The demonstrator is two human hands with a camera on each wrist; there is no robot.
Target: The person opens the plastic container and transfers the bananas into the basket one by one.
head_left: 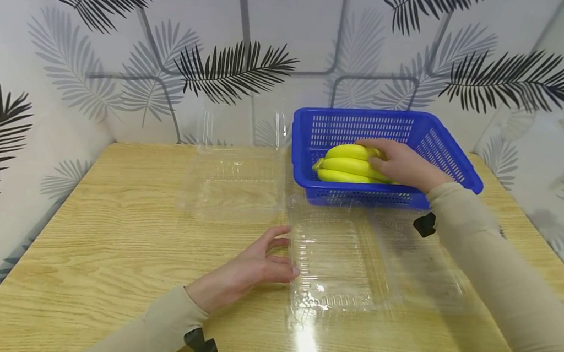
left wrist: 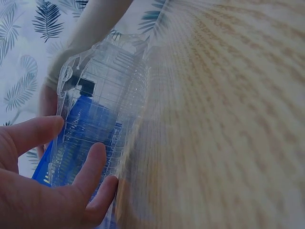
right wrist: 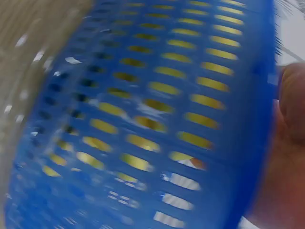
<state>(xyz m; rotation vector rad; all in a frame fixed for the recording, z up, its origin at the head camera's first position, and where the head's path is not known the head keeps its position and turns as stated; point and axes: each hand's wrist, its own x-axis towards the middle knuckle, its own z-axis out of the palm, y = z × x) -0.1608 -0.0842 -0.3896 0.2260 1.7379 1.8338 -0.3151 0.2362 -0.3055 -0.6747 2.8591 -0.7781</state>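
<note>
In the head view my right hand [head_left: 404, 161] reaches into a blue basket [head_left: 311, 184] and grips a bunch of yellow bananas [head_left: 347, 164] from above. Through the slots of the basket wall [right wrist: 190, 121], yellow shows in the right wrist view, where part of my right hand [right wrist: 290, 143] appears at the edge. My left hand [head_left: 250, 264] touches the left side of a clear plastic container [head_left: 332, 257] with extended fingers. Up close in the left wrist view, the fingers [left wrist: 95, 162] rest against the container's ribbed wall [left wrist: 124, 90].
Another clear plastic container [head_left: 241, 189] with its lid raised stands behind, left of the basket. The front container's clear lid [head_left: 424, 259] lies unfolded to the right, under my right arm. The wooden table [head_left: 123, 230] meets a leaf-patterned backdrop [head_left: 274, 26].
</note>
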